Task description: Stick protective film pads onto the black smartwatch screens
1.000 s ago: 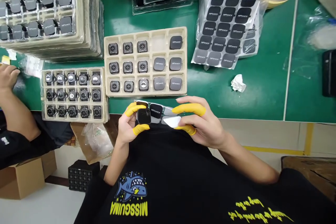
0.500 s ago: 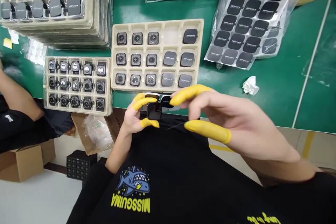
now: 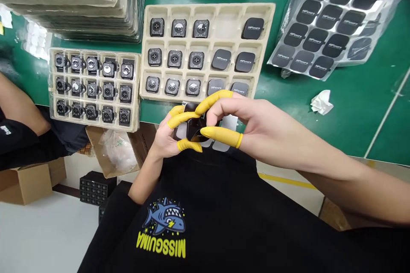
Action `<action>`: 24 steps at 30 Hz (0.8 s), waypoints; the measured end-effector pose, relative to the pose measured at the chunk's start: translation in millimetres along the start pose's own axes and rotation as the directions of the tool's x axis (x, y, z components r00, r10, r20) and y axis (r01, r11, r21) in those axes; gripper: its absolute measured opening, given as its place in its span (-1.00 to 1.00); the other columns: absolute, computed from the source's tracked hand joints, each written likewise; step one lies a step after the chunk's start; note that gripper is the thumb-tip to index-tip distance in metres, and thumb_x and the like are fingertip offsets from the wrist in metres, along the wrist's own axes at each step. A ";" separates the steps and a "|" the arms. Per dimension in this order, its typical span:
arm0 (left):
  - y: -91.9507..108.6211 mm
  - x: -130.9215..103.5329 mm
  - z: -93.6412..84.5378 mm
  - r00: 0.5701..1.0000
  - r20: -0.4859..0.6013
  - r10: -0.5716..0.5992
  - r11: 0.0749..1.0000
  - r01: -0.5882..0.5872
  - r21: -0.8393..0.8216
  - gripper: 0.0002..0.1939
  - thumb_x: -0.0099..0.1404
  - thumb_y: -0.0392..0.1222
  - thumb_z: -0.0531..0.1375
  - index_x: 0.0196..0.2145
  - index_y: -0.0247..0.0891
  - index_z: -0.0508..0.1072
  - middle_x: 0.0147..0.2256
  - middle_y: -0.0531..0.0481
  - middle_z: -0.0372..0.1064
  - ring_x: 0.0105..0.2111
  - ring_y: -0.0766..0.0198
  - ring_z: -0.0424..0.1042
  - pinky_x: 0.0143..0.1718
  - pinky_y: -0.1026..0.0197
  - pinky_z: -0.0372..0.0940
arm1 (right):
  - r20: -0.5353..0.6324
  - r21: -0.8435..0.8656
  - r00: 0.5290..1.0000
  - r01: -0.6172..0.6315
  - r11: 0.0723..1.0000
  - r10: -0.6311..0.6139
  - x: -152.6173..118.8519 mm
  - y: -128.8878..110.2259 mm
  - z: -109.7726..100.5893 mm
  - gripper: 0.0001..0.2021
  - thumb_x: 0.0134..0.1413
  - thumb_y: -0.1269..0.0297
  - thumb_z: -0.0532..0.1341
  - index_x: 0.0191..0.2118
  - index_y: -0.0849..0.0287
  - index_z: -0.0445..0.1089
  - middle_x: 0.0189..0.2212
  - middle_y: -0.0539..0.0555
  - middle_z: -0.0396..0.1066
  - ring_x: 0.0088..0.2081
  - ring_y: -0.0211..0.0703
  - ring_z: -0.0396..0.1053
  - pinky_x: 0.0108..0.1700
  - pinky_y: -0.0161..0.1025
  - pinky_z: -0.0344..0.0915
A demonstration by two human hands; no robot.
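My left hand (image 3: pixel 174 130), with yellow finger cots, grips a black smartwatch body (image 3: pixel 192 129) by its edges near the table's front edge. My right hand (image 3: pixel 229 119), also in yellow cots, is closed on a thin dark film sticker (image 3: pixel 201 136) at the watch's face. Fingers cover much of both, so I cannot tell how far the film touches the screen. Beneath the hands lies a sheet (image 3: pixel 221 144) with grey and black rounded squares. Just beyond, a beige tray (image 3: pixel 229 23) holds several watch bodies, some back up, others covered with HiFuture films.
Left of it stands a second tray (image 3: pixel 136 113) of watches. Tall stacked trays (image 3: pixel 124 13) fill the back left. HiFuture sticker sheets (image 3: pixel 301 66) lie at the back right, near a crumpled tissue (image 3: pixel 322 102). Another person's arm (image 3: pixel 21 106) is at far left; an open carton (image 3: pixel 105 153) sits below.
My right hand has moved left with the film and met the watch in my left hand. The view has shifted closer to the trays.
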State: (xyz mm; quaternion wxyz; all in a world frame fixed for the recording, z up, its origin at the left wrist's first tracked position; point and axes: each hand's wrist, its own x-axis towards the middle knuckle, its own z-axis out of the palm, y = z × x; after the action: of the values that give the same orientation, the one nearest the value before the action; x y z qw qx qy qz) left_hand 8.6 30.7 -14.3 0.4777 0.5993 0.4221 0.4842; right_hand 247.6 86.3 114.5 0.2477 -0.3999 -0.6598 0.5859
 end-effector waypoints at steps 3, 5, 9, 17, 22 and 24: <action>-2.2 0.4 0.4 1.000 0.003 -0.011 1.000 0.011 0.007 -0.08 -0.04 0.55 0.56 0.13 -0.04 0.72 0.05 -0.18 0.58 0.12 -0.14 0.62 0.24 -0.19 0.55 | -0.008 0.004 1.000 -0.015 1.000 0.015 3.2 1.0 1.2 -0.76 0.43 0.06 0.40 -0.28 0.03 0.50 -0.17 0.08 0.57 -0.18 -0.03 0.48 -0.10 -0.07 0.48; -3.2 0.0 0.2 1.000 0.007 -0.009 1.000 0.009 0.002 -0.10 -0.02 0.52 0.57 0.15 -0.03 0.71 0.06 -0.18 0.58 0.12 -0.14 0.61 0.25 -0.20 0.54 | -0.012 0.014 1.000 -0.015 1.000 0.016 5.2 2.1 1.8 -0.77 0.42 0.10 0.40 -0.29 0.04 0.50 -0.16 0.07 0.58 -0.19 -0.05 0.47 -0.08 -0.07 0.47; -4.9 -2.8 -1.4 1.000 0.002 -0.005 1.000 0.005 0.001 -0.10 -0.05 0.42 0.64 0.17 0.00 0.70 0.07 -0.16 0.57 0.16 -0.17 0.58 0.31 -0.24 0.49 | -0.005 0.053 0.999 -0.040 0.998 0.040 8.9 4.4 3.6 -0.74 0.41 0.08 0.41 -0.30 0.06 0.49 -0.14 0.07 0.58 -0.21 -0.07 0.45 -0.12 -0.08 0.46; -9.2 -8.9 -3.8 0.997 0.002 -0.072 0.997 0.072 0.034 -0.06 -0.13 0.43 0.66 0.15 -0.01 0.69 0.09 -0.18 0.56 0.19 -0.22 0.56 0.33 -0.28 0.47 | 0.003 0.091 0.997 -0.082 0.992 0.082 12.1 3.9 5.8 -0.63 0.38 -0.11 0.44 -0.29 0.06 0.49 -0.15 0.08 0.56 -0.26 -0.10 0.42 -0.20 -0.12 0.45; -9.3 -8.8 -3.2 0.997 -0.015 0.076 0.995 -0.075 0.063 -0.09 0.00 0.35 0.65 0.26 0.02 0.64 0.15 -0.16 0.54 0.20 -0.13 0.56 0.28 -0.15 0.50 | 0.008 0.133 0.993 -0.116 0.984 0.116 12.9 2.4 5.0 -0.72 0.35 0.03 0.45 -0.30 0.07 0.50 -0.15 0.08 0.55 -0.28 -0.11 0.41 -0.22 -0.10 0.47; -9.0 -7.1 -3.4 0.991 -0.008 0.131 0.989 -0.130 0.069 -0.10 0.07 0.36 0.62 0.29 0.03 0.61 0.16 -0.14 0.54 0.19 -0.08 0.57 0.25 -0.08 0.51 | 0.007 0.144 0.992 -0.128 0.981 0.129 13.7 1.4 4.9 -0.71 0.31 0.02 0.48 -0.31 0.08 0.51 -0.15 0.09 0.55 -0.27 -0.11 0.41 -0.22 -0.11 0.47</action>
State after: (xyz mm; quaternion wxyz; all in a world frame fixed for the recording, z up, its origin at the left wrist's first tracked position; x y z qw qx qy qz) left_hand 3.7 26.1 -24.1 0.4215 0.6385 0.4013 0.5036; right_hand 236.4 94.7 110.2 0.2383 -0.4234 -0.5883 0.6464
